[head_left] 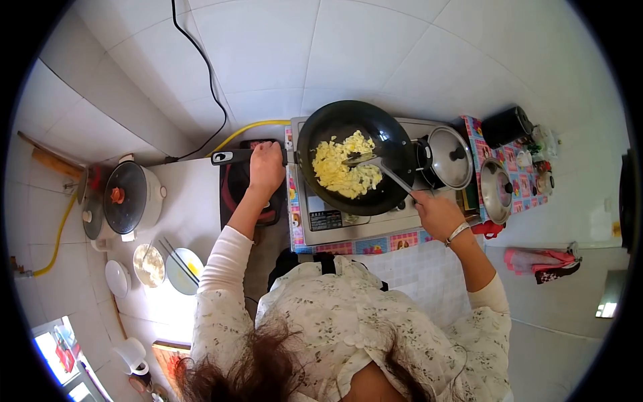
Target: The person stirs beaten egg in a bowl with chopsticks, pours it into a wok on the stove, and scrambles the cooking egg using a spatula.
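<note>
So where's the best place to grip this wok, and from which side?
Probably by its handle, coming from the left: it juts out that way from the round, dark wok, long enough to wrap, and your left hand is closed around it.

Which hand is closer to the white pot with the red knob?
Left. The left hand grips the pan handle, to the right of the white pot; the right hand holds the spatula, farther right.
</note>
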`<state>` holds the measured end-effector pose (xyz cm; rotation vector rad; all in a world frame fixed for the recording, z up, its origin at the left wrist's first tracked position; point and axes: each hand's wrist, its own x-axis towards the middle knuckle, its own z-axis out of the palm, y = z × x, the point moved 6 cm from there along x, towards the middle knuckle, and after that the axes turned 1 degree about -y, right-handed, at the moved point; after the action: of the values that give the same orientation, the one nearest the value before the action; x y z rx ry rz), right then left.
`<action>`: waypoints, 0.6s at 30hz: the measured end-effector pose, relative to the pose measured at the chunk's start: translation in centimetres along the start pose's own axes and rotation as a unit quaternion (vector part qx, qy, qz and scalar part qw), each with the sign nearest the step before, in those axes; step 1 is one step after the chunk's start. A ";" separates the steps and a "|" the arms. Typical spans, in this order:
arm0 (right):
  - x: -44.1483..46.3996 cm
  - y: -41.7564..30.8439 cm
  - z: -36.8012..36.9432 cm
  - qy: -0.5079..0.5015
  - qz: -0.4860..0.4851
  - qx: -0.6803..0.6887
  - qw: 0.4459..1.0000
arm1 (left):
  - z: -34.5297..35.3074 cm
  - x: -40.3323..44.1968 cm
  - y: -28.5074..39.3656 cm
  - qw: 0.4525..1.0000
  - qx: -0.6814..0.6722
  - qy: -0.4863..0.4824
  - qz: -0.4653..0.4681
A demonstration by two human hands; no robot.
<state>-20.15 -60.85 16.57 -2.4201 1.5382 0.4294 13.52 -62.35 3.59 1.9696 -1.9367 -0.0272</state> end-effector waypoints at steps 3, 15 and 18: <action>-0.5 0.0 0.5 -0.002 -0.014 0.026 1.000 | 0.2 0.1 0.0 1.000 0.010 0.014 0.008; -2.1 1.0 -1.8 0.031 0.031 -0.031 0.999 | 0.3 0.1 0.1 0.999 0.044 0.023 0.017; -1.7 2.4 -2.1 0.044 0.050 -0.066 0.996 | 0.5 0.0 0.0 0.999 0.045 0.019 0.012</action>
<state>-22.76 -61.18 19.01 -2.4981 1.7267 0.4625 13.37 -62.48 3.15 1.9875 -1.9698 0.1052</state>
